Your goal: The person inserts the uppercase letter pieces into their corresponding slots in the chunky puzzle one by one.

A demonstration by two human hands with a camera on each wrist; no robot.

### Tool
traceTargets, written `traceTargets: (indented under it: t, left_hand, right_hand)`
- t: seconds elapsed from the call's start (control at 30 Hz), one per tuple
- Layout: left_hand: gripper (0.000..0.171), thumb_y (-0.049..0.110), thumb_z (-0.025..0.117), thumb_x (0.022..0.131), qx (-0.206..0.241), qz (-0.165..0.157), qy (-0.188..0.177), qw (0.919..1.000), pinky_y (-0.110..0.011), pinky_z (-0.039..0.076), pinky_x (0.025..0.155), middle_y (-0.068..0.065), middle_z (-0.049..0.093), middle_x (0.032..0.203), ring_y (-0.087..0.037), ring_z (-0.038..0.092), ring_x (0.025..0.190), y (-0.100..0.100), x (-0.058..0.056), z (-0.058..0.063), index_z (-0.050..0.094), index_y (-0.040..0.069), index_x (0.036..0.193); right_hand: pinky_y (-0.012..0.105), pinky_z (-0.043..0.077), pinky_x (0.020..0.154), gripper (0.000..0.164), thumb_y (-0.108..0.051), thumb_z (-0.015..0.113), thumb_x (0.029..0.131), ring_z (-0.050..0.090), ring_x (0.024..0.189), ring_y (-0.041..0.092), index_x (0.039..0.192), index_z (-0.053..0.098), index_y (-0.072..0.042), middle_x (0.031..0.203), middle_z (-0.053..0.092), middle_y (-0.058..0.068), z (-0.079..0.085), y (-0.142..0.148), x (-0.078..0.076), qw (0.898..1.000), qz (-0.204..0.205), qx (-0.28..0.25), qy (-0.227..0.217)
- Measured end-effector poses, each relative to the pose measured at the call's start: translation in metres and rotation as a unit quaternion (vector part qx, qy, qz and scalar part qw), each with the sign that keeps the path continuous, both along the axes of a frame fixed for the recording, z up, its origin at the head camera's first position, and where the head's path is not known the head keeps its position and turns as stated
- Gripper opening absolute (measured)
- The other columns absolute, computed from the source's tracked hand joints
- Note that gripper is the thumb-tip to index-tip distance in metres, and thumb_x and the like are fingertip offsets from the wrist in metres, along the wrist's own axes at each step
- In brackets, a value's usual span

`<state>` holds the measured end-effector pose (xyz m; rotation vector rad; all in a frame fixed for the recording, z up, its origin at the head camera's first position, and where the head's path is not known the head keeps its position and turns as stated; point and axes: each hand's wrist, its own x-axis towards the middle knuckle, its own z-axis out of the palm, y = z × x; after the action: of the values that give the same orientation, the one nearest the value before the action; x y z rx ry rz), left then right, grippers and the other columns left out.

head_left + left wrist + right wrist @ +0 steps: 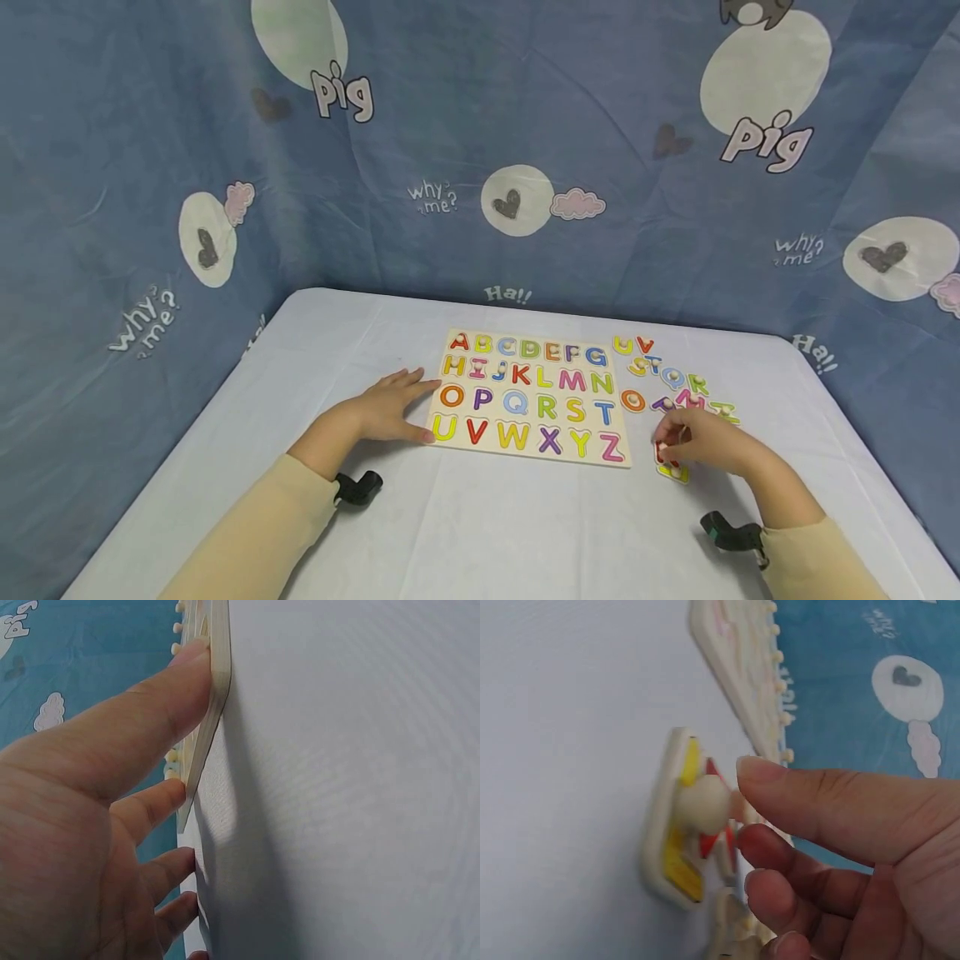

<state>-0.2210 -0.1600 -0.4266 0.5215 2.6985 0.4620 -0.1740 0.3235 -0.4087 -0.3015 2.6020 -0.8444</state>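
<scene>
A wooden alphabet puzzle board (pixel 491 447) lies on the table. Its A to J places hold knobbed letter pieces; from K onward flat coloured letters show. My left hand (pixel 386 408) is at its left side with fingers spread, and the thumb (pixel 191 675) rests against the board's edge. To the right of the board, my right hand (pixel 701 437) pinches a red letter piece (pixel 707 846) between thumb and fingers, its shape mostly hidden. A yellow letter piece (pixel 684 874) with a round knob lies right beside it, nearer the front.
Loose knobbed letters lie right of the board: an orange O (pixel 633 401), a blue Q (pixel 672 378), a green R (pixel 697 384), a yellow U (pixel 622 345), a red V (pixel 645 344) and several others. A patterned blue cloth (pixel 645 250) hangs behind the white table (pixel 480 533).
</scene>
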Motion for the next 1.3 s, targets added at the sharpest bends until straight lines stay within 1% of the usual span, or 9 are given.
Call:
traceTargets:
  t: [0.27, 0.6, 0.7, 0.83, 1.0, 1.17, 1.3]
  left_hand:
    - [0.096, 0.058, 0.079, 0.077, -0.001, 0.002, -0.001, 1.0, -0.067, 0.019, 0.115, -0.016, 0.021, 0.165, -0.041, 0.012, 0.151, 0.0, 0.001, 0.0, 0.037, 0.022, 0.156]
    - [0.096, 0.057, 0.08, 0.076, 0.0, 0.007, 0.0, 1.0, -0.068, 0.02, 0.114, -0.015, 0.022, 0.165, -0.04, 0.013, 0.151, 0.001, 0.001, -0.001, 0.039, 0.022, 0.156]
    - [0.095, 0.056, 0.08, 0.076, -0.002, 0.01, 0.0, 0.9999, -0.067, 0.02, 0.115, -0.014, 0.022, 0.165, -0.04, 0.013, 0.151, 0.001, 0.001, -0.001, 0.038, 0.023, 0.156]
    - [0.096, 0.057, 0.079, 0.076, -0.004, 0.011, 0.0, 0.9999, -0.067, 0.02, 0.115, -0.014, 0.022, 0.165, -0.04, 0.013, 0.151, 0.001, 0.001, -0.001, 0.038, 0.023, 0.156]
    - [0.096, 0.058, 0.079, 0.077, -0.003, 0.005, 0.0, 1.0, -0.067, 0.019, 0.115, -0.015, 0.021, 0.165, -0.041, 0.013, 0.151, 0.0, 0.0, -0.002, 0.037, 0.022, 0.156]
    - [0.096, 0.058, 0.078, 0.077, -0.001, 0.003, 0.001, 1.0, -0.067, 0.018, 0.115, -0.016, 0.021, 0.165, -0.041, 0.013, 0.151, -0.001, -0.001, -0.002, 0.037, 0.022, 0.156]
    - [0.096, 0.057, 0.079, 0.076, 0.0, 0.003, 0.002, 1.0, -0.067, 0.019, 0.115, -0.016, 0.021, 0.165, -0.042, 0.013, 0.151, 0.0, -0.001, -0.002, 0.038, 0.021, 0.156]
  right_hand:
    - [0.027, 0.047, 0.062, 0.012, -0.002, 0.075, 0.086, 0.054, 0.075, 0.019, 0.091, 0.065, -0.006, 0.079, 0.06, 0.002, -0.007, -0.003, 0.001, 1.0, -0.011, -0.011, -0.001]
    - [0.026, 0.047, 0.06, 0.011, -0.002, 0.075, 0.087, 0.055, 0.072, 0.019, 0.09, 0.064, -0.005, 0.077, 0.06, 0.003, -0.006, -0.001, 0.0, 1.0, -0.005, -0.014, -0.006]
    - [0.027, 0.047, 0.06, 0.011, -0.002, 0.075, 0.087, 0.055, 0.071, 0.018, 0.09, 0.065, -0.006, 0.077, 0.06, 0.003, -0.004, -0.001, -0.001, 1.0, -0.005, -0.011, -0.003]
    - [0.029, 0.046, 0.057, 0.013, -0.006, 0.077, 0.086, 0.053, 0.071, 0.019, 0.089, 0.065, -0.01, 0.078, 0.058, 0.002, 0.006, -0.004, -0.006, 1.0, -0.006, -0.003, 0.007]
    - [0.029, 0.047, 0.06, 0.011, -0.009, 0.076, 0.088, 0.054, 0.074, 0.019, 0.092, 0.066, -0.01, 0.079, 0.06, 0.002, 0.026, -0.015, -0.017, 0.999, 0.023, -0.01, 0.031]
    - [0.028, 0.046, 0.062, 0.009, -0.009, 0.075, 0.09, 0.055, 0.071, 0.019, 0.094, 0.067, -0.009, 0.078, 0.061, 0.001, 0.044, -0.039, -0.034, 0.996, 0.06, -0.024, 0.063]
    - [0.032, 0.048, 0.065, 0.009, -0.009, 0.075, 0.089, 0.056, 0.072, 0.019, 0.093, 0.067, -0.01, 0.082, 0.061, 0.002, 0.051, -0.061, -0.048, 0.995, 0.064, -0.024, 0.067]
